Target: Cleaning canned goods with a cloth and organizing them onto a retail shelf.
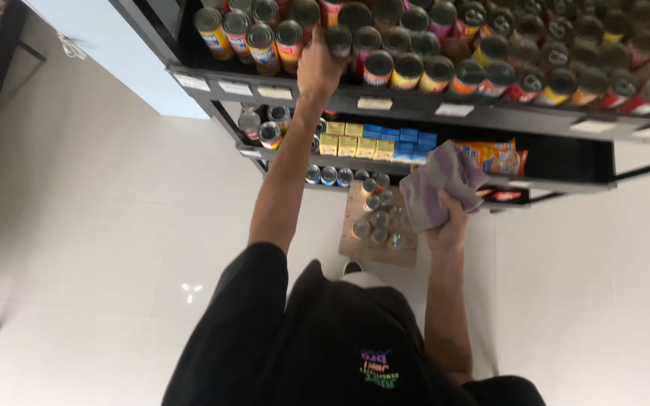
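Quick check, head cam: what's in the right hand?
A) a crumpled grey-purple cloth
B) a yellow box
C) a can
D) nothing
A: the right hand grips a crumpled grey-purple cloth in front of the lower shelves, while the left hand reaches up to a can on the top shelf.

Bright overhead light, floor glare, soft blur

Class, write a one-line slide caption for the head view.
Left hand grips a can on the top shelf; right hand holds a purple cloth.
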